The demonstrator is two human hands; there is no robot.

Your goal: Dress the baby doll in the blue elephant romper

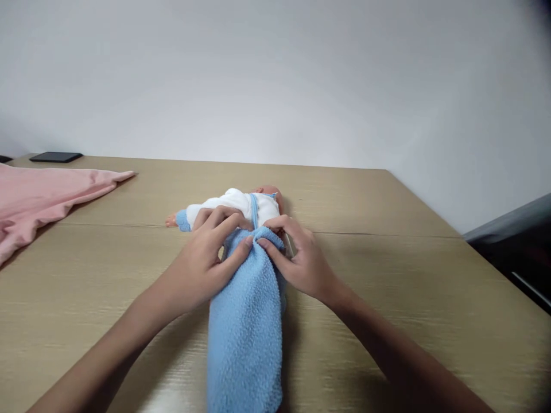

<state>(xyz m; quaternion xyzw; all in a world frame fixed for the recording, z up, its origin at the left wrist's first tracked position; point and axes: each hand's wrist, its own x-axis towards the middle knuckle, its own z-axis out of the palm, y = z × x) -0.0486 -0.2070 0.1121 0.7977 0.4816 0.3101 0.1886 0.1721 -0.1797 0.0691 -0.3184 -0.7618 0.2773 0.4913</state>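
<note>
A baby doll (pixel 232 199) in a white top with blue trim lies on the table, its head at the far end and one arm stretched to the left. Fuzzy blue cloth (pixel 247 338) covers its lower body and runs toward me; whether this is a garment or a wrap I cannot tell. My left hand (pixel 215 244) pinches the upper edge of the blue cloth at the doll's waist. Close beside it, my right hand (pixel 299 252) pinches the same edge, where the cloth is gathered into a fold. The doll's other arm is mostly hidden behind my right hand.
On the left of the wooden table (pixel 365 321) a pink cloth (pixel 55 192) is spread, one corner pointing right. A flat black object (pixel 55 156) lies at the far left corner. The table meets a white wall (pixel 267 80) at the back.
</note>
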